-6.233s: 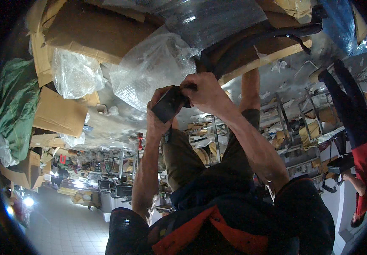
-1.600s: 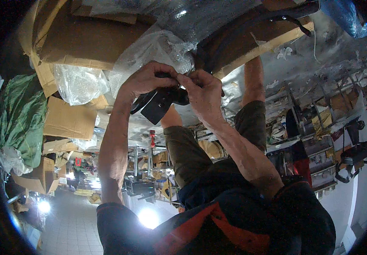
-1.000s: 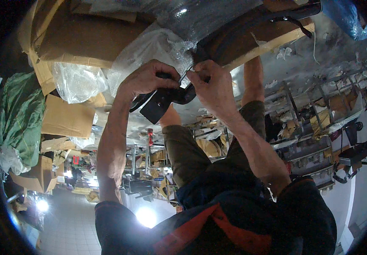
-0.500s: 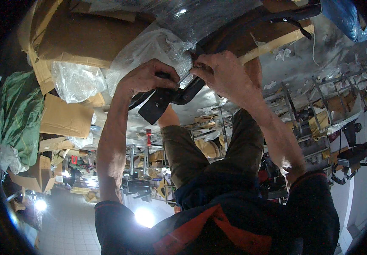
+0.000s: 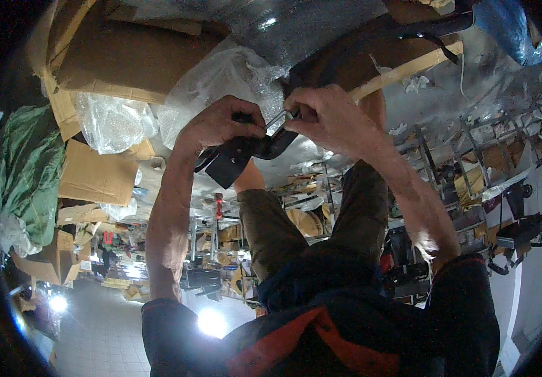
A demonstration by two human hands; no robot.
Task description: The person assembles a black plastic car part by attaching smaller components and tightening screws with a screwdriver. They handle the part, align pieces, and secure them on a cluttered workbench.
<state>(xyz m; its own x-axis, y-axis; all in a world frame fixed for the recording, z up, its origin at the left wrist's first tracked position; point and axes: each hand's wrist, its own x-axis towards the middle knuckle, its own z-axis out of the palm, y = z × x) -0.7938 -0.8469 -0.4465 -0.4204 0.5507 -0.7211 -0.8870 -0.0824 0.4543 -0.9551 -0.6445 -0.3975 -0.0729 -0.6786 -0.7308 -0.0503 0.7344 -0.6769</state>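
In front of me is a black part with a flat plate (image 5: 228, 166) and a curved bar (image 5: 277, 144). My left hand (image 5: 220, 122) is closed around the upper edge of this part, the fingertips pinching a dark piece. Pinched between the thumb and fingers of my right hand (image 5: 330, 119) is a thin bright metal rod (image 5: 275, 119) that slants down toward the black part beside my left fingertips. Whether its tip touches the part I cannot tell. The right fingers also hang close above the bar's end.
Clear bubble wrap (image 5: 220, 75) and a large cardboard sheet (image 5: 139, 60) lie beyond my hands. Plastic-wrapped bundles and a green cover (image 5: 29, 169) stand at left. Metal racks (image 5: 465, 151) and a dark machine-like object (image 5: 522, 229) are at right.
Both hands have moved slightly downward together with the black part. My right hand has tipped a little, and more of the metal rod shows.
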